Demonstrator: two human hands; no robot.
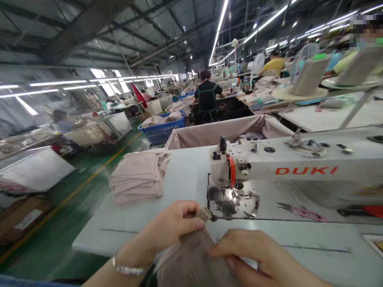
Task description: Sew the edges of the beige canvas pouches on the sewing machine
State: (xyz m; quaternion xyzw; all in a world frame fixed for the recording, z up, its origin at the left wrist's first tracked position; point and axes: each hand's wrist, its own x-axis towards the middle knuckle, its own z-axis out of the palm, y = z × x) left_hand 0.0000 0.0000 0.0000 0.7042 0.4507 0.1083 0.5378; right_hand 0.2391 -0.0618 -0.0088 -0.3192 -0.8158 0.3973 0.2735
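Note:
My left hand [169, 227] is closed in a pinch on the top corner of a beige fabric piece [191, 259], close to the needle plate [231, 201] of a white DUKI sewing machine [287, 169]. A bracelet sits on that wrist. My right hand [257, 259] rests on the same fabric at the bottom of the view, fingers pressed together on the cloth. The fabric's lower part is cut off by the frame edge.
A stack of beige fabric pieces [139, 177] lies on the grey table [185, 175] to the left. Pink scissors [302, 212] lie under the machine arm. A cloth-lined bin [227, 131] stands behind. Other people work at far tables; a blue crate [163, 131] sits by the green floor aisle.

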